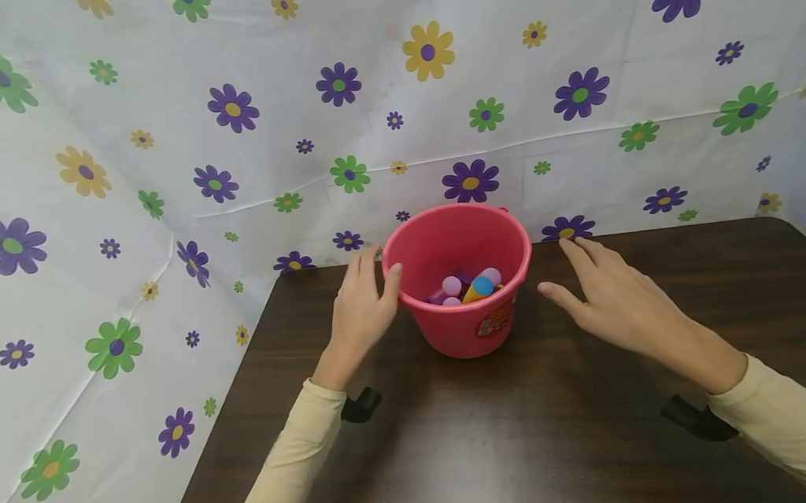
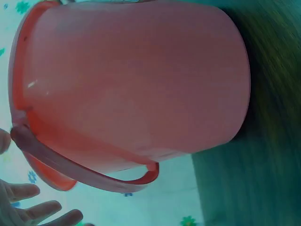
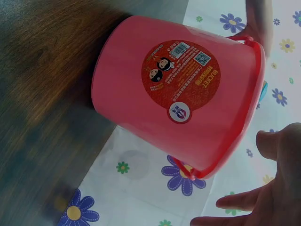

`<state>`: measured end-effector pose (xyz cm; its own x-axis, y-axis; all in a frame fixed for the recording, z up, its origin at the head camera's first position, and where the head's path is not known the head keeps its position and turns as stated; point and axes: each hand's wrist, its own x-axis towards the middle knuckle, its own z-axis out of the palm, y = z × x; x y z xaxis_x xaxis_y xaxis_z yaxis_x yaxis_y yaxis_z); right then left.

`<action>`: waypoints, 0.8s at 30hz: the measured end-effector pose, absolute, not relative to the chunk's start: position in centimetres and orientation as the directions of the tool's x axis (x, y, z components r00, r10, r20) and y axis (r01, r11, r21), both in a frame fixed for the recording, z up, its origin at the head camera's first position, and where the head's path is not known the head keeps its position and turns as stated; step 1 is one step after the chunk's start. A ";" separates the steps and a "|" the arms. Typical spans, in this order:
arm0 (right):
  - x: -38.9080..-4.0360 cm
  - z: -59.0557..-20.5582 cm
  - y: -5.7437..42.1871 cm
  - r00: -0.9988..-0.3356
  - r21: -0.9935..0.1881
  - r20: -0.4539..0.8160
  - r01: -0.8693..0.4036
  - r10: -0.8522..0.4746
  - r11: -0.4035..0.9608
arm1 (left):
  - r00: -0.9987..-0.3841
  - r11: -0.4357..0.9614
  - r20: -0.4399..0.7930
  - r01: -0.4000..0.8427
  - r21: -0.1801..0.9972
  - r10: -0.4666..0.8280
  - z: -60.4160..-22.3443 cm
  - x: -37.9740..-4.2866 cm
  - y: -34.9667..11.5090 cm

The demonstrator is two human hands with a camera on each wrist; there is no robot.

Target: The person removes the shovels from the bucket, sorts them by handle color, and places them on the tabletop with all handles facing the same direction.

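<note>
One pink bucket [image 1: 452, 333] was set upright on the dark brown surface [image 1: 495, 434], near its far edge and between two hands. Low inside it, several small pieces were seen, among them rounded pale purple ends [image 1: 451, 285] and a blue-tipped orange piece [image 1: 482, 286]; the rest were partly hidden by the wall. The left grip [image 1: 361, 308] was held at the bucket's left rim, with its fingers extended and its thumb spread; whether the rim was touched could not be told. On that side, a curved pink handle [image 2: 61, 161] was shown lowered against the outer wall. The right grip [image 1: 623, 301] was held to the right of the bucket, well apart from it, with straight, relaxed fingers and the thumb spread. A round red label [image 3: 181, 77], printed with the word BUCKET, was stuck on the bucket's wall. Behind the surface, a white cloth [image 1: 356, 22] patterned with flowers was hung.
</note>
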<state>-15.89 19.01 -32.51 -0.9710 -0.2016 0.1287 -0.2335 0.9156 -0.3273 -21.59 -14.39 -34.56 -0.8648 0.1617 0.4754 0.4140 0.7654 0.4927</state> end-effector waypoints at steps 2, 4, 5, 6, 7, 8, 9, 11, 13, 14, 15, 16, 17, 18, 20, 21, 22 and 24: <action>-15.8 -32.5 18.9 -0.972 -0.324 0.128 -0.228 -0.197 0.918 | -0.878 0.724 0.460 0.401 0.561 0.130 -34.9 -22.0 -14.5; -15.8 -32.5 18.9 -0.972 -0.325 0.130 -0.227 -0.195 0.918 | -0.897 0.674 0.428 0.383 0.632 0.109 -35.2 -22.4 -14.6; -15.7 -32.5 18.8 -0.972 -0.324 0.132 -0.228 -0.194 0.918 | -0.905 0.646 0.411 0.376 0.664 0.104 -35.3 -22.6 -14.6; -15.7 -32.5 18.7 -0.971 -0.325 0.138 -0.230 -0.195 0.917 | -0.913 0.611 0.395 0.372 0.699 0.104 -35.5 -22.8 -14.6; -15.7 -32.4 18.7 -0.971 -0.326 0.142 -0.231 -0.195 0.917 | -0.920 0.575 0.379 0.366 0.732 0.103 -35.6 -23.0 -14.6; -15.6 -32.4 18.7 -0.970 -0.327 0.147 -0.234 -0.195 0.916 | -0.928 0.540 0.358 0.352 0.765 0.099 -35.8 -23.1 -14.5; -15.6 -32.4 18.7 -0.969 -0.327 0.151 -0.237 -0.196 0.915 | -0.936 0.506 0.338 0.338 0.793 0.096 -35.8 -23.2 -14.5; -15.5 -32.4 18.7 -0.968 -0.330 0.160 -0.239 -0.196 0.913 | -0.951 0.445 0.298 0.303 0.843 0.083 -36.0 -23.4 -14.3; -15.3 -32.3 18.7 -0.966 -0.331 0.167 -0.243 -0.196 0.912 | -0.962 0.407 0.265 0.265 0.874 0.057 -36.2 -23.5 -14.1; -15.3 -32.2 18.7 -0.965 -0.330 0.173 -0.245 -0.197 0.912 | -0.966 0.393 0.254 0.250 0.885 0.043 -36.2 -23.6 -13.9; -15.2 -32.1 18.6 -0.965 -0.329 0.177 -0.245 -0.196 0.912 | -0.968 0.383 0.250 0.244 0.891 0.034 -36.2 -23.7 -13.8; -15.2 -32.0 18.6 -0.963 -0.329 0.185 -0.248 -0.195 0.911 | -0.968 0.372 0.251 0.242 0.896 0.026 -36.3 -23.7 -13.7; -15.2 -31.9 18.6 -0.962 -0.328 0.192 -0.250 -0.195 0.911 | -0.967 0.362 0.252 0.242 0.900 0.021 -36.4 -23.8 -13.6; -15.1 -31.8 18.6 -0.961 -0.329 0.196 -0.252 -0.195 0.910 | -0.967 0.349 0.254 0.244 0.905 0.018 -36.5 -23.9 -13.5; -15.1 -31.6 18.5 -0.959 -0.332 0.207 -0.257 -0.196 0.907 | -0.966 0.325 0.259 0.250 0.912 0.017 -36.6 -24.0 -13.4; -15.0 -31.6 18.5 -0.958 -0.336 0.209 -0.259 -0.197 0.905 | -0.965 0.314 0.261 0.254 0.915 0.020 -36.7 -24.0 -13.4; -15.0 -31.5 18.5 -0.957 -0.342 0.211 -0.261 -0.197 0.903 | -0.965 0.304 0.261 0.254 0.918 0.021 -36.8 -24.1 -13.4; -14.9 -31.4 18.4 -0.958 -0.350 0.210 -0.262 -0.197 0.899 | -0.966 0.292 0.256 0.251 0.923 0.021 -37.0 -24.2 -13.4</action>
<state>-14.93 18.40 -31.38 -0.9576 -0.1971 0.2103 -0.2620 0.8993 -0.3502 -24.20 -13.44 -36.95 -0.9664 0.0209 0.2562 0.2510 0.2924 0.9228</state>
